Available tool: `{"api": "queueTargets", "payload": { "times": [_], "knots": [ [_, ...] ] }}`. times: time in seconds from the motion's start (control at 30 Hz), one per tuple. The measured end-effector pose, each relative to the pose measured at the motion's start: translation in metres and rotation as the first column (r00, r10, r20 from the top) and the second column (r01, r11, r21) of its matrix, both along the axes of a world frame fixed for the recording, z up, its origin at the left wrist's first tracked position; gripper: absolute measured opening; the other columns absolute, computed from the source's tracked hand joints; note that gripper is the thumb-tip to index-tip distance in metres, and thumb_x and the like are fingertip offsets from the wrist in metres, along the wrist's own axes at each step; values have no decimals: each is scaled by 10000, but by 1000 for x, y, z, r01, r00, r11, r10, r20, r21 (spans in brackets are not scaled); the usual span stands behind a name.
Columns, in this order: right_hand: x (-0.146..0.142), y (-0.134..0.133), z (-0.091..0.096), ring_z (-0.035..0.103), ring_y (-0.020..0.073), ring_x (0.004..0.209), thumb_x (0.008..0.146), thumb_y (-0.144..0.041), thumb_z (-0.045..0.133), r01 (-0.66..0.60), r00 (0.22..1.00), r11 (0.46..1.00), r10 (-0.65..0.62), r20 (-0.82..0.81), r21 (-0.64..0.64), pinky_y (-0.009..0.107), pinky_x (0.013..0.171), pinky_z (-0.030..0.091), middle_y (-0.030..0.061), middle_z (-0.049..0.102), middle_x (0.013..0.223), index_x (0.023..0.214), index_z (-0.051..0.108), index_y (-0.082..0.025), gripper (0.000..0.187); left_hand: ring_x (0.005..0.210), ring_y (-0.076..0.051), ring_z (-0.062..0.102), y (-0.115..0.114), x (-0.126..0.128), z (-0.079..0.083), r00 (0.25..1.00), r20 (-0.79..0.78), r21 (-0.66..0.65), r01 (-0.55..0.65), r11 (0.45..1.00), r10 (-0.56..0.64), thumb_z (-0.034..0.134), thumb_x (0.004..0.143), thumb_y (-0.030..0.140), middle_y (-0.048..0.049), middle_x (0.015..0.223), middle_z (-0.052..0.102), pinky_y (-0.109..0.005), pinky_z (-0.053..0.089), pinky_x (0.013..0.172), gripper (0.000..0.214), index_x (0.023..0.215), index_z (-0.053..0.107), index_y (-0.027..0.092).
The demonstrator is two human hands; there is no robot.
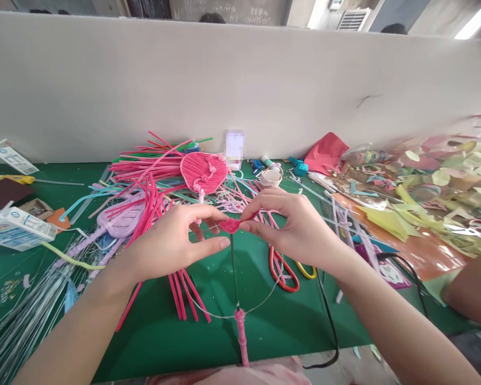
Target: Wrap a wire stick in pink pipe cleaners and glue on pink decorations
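Above the green tabletop [208,342], my right hand [291,230] pinches a pink fuzzy pipe cleaner at the right side of a small, curled pink pipe-cleaner piece [229,225]. Around that piece's left side is my left hand [174,238], its index fingertip close against it and its thumb apart below. A thin dark stem [234,272] runs down from the piece to a pink wrapped rod [241,339] near the table's front edge. One thin pale wire [264,300] arcs out on both sides of the rod's top.
Behind my hands lie a pink fan-shaped pipe-cleaner piece [204,172], bundled pink pipe cleaners [140,168] and a phone [234,147] against the grey partition [224,80]. Red-handled scissors [284,270] lie right. Wires [28,321] and a carton [22,227] are left; paper scraps [436,182] spread right.
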State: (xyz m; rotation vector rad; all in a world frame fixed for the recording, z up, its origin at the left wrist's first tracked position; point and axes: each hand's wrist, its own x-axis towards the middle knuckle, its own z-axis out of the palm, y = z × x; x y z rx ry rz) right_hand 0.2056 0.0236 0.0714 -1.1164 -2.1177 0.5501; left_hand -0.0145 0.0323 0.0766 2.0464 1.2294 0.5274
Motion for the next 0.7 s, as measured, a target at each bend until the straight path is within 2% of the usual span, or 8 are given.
{"api": "queueTargets", "payload": {
  "times": [0.07, 0.17, 0.33, 0.47, 0.6, 0.7],
  "knots": [
    [1, 1, 1, 605, 171, 808, 854, -169, 672, -14, 1000, 1000, 14, 16, 10, 350, 809, 446, 9, 709, 825, 804, 697, -205, 67, 755, -178, 662, 0, 1, 1, 1000, -2, -1, -15, 1000, 15, 703, 780, 508, -20, 1024, 740, -284, 524, 668, 384, 1063, 720, 248],
    [2, 3, 5, 608, 161, 793, 849, -162, 672, -38, 999, 999, 38, 31, -1, 336, 795, 452, 3, 714, 810, 790, 694, -198, 73, 742, -173, 661, 2, 6, 2, 999, 3, 7, -35, 999, 35, 661, 823, 502, 3, 908, 744, -278, 499, 664, 291, 947, 741, 251],
    [11, 16, 13, 632, 150, 770, 869, -214, 639, -173, 984, 976, 178, 28, -133, 297, 705, 472, 8, 726, 828, 856, 724, -201, 87, 705, -164, 652, 2, 11, 1, 999, 14, 1, -37, 999, 37, 675, 824, 436, 26, 795, 738, -264, 465, 631, 209, 824, 743, 238],
    [17, 32, 13, 604, 132, 688, 844, -303, 680, -244, 970, 946, 237, -60, -214, 269, 628, 462, -2, 700, 757, 822, 722, -196, 117, 687, -160, 643, 0, 12, 2, 998, 43, 11, -38, 999, 37, 682, 817, 424, 30, 771, 736, -261, 462, 630, 198, 791, 739, 236],
    [16, 41, 4, 572, 123, 665, 812, -340, 718, -354, 928, 879, 286, -240, -319, 261, 609, 452, 3, 680, 766, 817, 712, -184, 156, 694, -171, 641, -2, 10, 3, 999, 28, 16, -29, 999, 29, 666, 827, 429, 19, 765, 732, -261, 456, 601, 208, 801, 740, 236],
    [12, 44, -9, 560, 116, 667, 779, -346, 764, -443, 867, 789, 256, -428, -425, 257, 632, 448, -10, 647, 738, 795, 700, -177, 182, 708, -172, 644, -3, 8, 4, 999, 36, 10, -11, 1000, 10, 655, 835, 437, 10, 802, 735, -258, 463, 599, 220, 817, 746, 238]
  ]
}}
